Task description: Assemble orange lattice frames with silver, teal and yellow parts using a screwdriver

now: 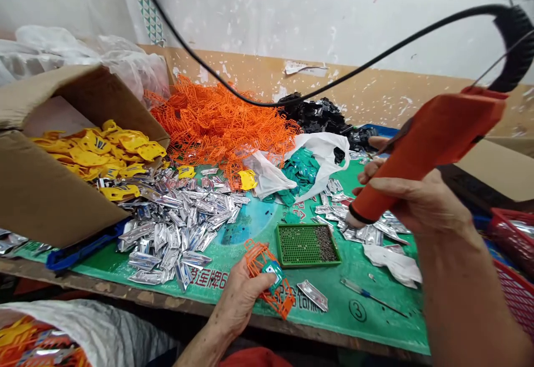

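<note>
My left hand [236,292] grips an orange plastic frame [286,297] by its left side near the table's front edge. A small teal plastic piece [273,272] lies on the frame, with my thumb against it. My right hand [434,200] is wrapped round an orange electric screwdriver [442,128], which tilts down to the left above the table; its tip is blurred. Between the hands sits a green perforated tray [306,264] with small screws [327,243] gathered at its right end. A loose silver metal plate [312,294] lies beside the orange frame.
Silver metal plates [171,233] are heaped left, before a cardboard box [54,189] of yellow parts [100,147]. Orange frames [221,119], teal parts [302,167] and black parts [315,115] pile up behind. A thin screwdriver [373,296] lies right. A black cable [334,86] hangs across.
</note>
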Demonstrator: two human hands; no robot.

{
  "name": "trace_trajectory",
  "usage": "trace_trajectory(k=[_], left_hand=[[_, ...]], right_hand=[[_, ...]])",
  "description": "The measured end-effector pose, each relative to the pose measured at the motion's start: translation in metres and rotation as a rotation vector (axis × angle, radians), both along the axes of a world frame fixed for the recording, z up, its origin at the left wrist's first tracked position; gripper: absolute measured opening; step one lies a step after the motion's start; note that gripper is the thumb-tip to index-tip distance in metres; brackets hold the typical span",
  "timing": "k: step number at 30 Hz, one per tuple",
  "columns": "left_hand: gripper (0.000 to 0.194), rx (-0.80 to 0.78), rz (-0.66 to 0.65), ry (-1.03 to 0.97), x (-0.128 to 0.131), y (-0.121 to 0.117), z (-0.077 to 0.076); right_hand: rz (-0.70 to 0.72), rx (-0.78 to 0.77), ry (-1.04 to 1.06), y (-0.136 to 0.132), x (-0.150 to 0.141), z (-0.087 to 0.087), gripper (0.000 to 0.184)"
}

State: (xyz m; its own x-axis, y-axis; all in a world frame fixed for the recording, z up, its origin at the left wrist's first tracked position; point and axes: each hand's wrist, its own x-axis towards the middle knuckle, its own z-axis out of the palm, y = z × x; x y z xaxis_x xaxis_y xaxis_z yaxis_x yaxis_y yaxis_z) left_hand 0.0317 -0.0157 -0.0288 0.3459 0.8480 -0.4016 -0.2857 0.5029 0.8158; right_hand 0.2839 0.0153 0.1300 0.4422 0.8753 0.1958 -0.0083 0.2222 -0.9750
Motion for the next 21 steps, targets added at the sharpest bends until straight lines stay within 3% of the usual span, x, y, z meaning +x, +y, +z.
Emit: trace_trajectory(k=[2,5,11,16,21], left_hand=[[0.048,-0.009,-0.005,0.005,0.0,0.001,0.0],[0.049,-0.022,-0.002,0.001,0.001,0.001,0.0],[0.053,-0.039,0.004,-0.01,0.003,0.003,0.006],[0.048,-0.037,0.002,-0.033,0.005,0.007,0.007],[0.041,-0.019,-0.001,0.003,0.005,0.007,0.005]], right_hand=[[0.02,0.036,0.04,-0.002,-0.023,-0.007,0.042],[-0.013,0.084,0.055,-0.001,-0.048,-0.031,0.03],[-0.097,0.096,0.038,0.009,-0.064,-0.081,0.023],[-0.169,0.175,0.065,0.019,-0.069,-0.088,0.043],[-0.214,0.213,0.056,0.024,-0.073,-0.093,0.034]])
